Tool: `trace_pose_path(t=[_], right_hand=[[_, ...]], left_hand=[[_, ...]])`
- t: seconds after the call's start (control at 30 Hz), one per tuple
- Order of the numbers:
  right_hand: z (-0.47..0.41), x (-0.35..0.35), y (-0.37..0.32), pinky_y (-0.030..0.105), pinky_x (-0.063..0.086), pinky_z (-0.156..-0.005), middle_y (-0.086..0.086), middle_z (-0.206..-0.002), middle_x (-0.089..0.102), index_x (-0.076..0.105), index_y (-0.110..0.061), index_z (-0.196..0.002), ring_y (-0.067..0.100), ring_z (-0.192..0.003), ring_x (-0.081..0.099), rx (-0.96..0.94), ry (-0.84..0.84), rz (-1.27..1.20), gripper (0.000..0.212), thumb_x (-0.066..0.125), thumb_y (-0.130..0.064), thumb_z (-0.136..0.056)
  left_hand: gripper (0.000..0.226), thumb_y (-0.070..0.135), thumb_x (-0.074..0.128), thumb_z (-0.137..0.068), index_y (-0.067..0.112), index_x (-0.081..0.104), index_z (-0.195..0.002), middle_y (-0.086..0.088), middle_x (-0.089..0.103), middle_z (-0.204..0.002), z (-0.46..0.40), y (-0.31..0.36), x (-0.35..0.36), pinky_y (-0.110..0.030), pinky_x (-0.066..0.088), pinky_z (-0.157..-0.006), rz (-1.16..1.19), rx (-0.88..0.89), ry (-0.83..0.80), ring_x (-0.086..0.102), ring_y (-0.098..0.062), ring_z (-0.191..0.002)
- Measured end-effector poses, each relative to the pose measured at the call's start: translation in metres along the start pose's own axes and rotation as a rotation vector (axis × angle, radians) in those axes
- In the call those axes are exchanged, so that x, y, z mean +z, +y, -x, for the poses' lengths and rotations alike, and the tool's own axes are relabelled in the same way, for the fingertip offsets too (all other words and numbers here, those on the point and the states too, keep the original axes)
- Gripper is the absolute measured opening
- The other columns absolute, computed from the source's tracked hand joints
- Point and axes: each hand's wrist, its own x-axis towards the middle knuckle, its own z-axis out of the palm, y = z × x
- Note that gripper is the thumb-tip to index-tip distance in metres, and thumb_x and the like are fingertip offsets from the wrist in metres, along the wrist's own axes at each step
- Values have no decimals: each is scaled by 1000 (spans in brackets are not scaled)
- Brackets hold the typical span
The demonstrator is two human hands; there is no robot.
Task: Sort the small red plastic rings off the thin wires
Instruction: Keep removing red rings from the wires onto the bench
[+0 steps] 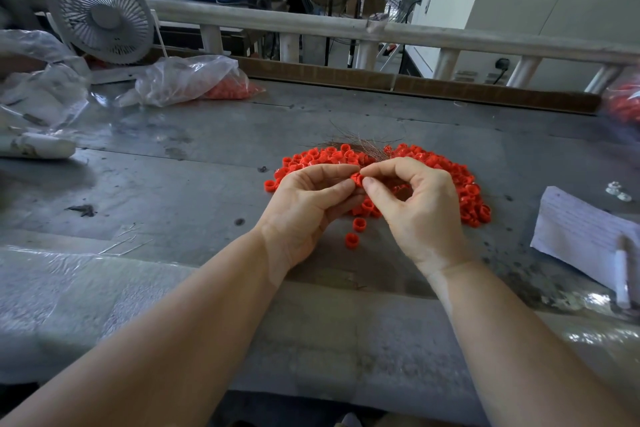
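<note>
Above the grey desk (207,163), both hands meet on one red ring (357,179) — the left hand (308,208) and right hand (412,208) each close a fingertip grip on it. Behind lies the ring pile (450,177), with thin wires (363,144) fanned at its far edge — their long axes splay left and right. Its own axis cannot be told.

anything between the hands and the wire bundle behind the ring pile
Nothing solid. The thin wires lie at the far edge of the red ring pile, just beyond the fingertips. The left hand and right hand together pinch one red ring above the pile, so both are occupied.
</note>
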Motion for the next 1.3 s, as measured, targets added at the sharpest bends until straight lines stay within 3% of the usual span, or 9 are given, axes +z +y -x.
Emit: trace_pose_path(t=[0.27, 0.47, 0.67, 0.93, 1.07, 1.3], right_hand=[[0, 0, 2, 9, 45, -73, -1, -83, 66, 73, -6, -88, 5, -78, 60, -142, -18, 71, 9, 70, -4, -79], [0, 0, 4, 10, 44, -72, 0, -79, 65, 72, -6, -82, 5, -74, 57, -202, 29, 90, 5, 71, -3, -78], [0, -2, 4, 19, 47, -68, 3, -74, 65, 71, -5, -77, 13, -71, 60, -237, 57, 116, 3, 73, -4, -75], [2, -1, 5, 34, 52, -64, 8, -75, 66, 73, -2, -78, 21, -70, 62, -310, 53, 205, 4, 71, -6, -75], [3, 1, 4, 32, 53, -69, 9, -79, 67, 73, -1, -83, 22, -74, 63, -331, 36, 218, 7, 68, -2, -78], [2, -1, 4, 24, 49, -67, 6, -76, 66, 72, -3, -79, 17, -71, 61, -310, 70, 195, 3, 69, -2, -78]], left_hand=[[22, -6, 57, -77, 8, 73, -73, -6, 72, -74, -1, -1, -2, -19, 55, -62, 61, -9, 5, 70, -14, -71], [15, 1, 62, -66, 8, 73, -73, -9, 72, -74, -1, -1, -3, -19, 55, -60, 103, -47, -24, 70, -15, -68], [17, -3, 58, -75, 8, 71, -74, -8, 72, -70, -1, -1, -3, -19, 55, -58, 83, -46, -32, 70, -14, -65], [14, 2, 61, -68, 10, 71, -73, -7, 72, -70, -1, -2, -3, -20, 55, -58, 71, -39, -36, 69, -13, -64], [14, -2, 57, -77, 6, 67, -82, -6, 72, -72, -2, -3, -3, -20, 55, -59, 82, -37, -19, 70, -13, -66], [15, -3, 57, -78, 6, 68, -81, -7, 72, -72, 0, -1, -2, -20, 55, -58, 102, -52, -34, 70, -13, -66]])
